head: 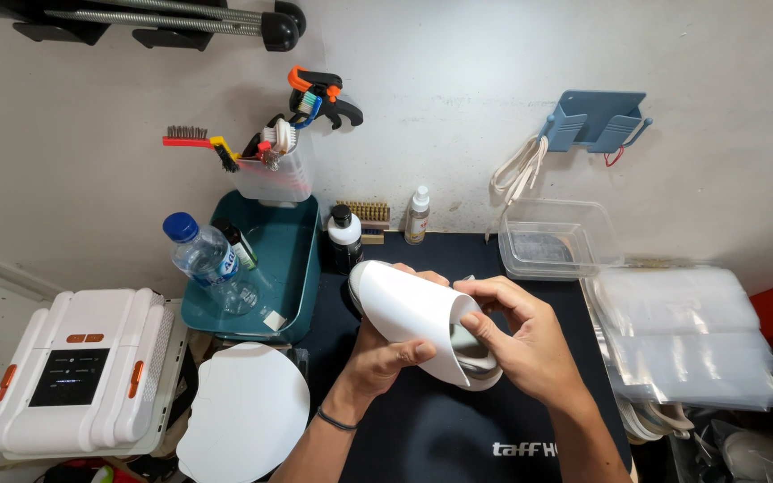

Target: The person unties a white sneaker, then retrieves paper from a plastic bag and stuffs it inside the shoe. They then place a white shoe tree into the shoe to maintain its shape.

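A water bottle [200,258] is lying in a teal tray [293,259] left of centre; clear container [552,240] is sitting upper right.

The sheet [409,309] curled under my fingers [476,324] is plain white; the mat [422,429] below them is black. Left of my fingers: teal tray [293,259], clear blue-capped bottle [203,255], white case [82,367] with orange accents.
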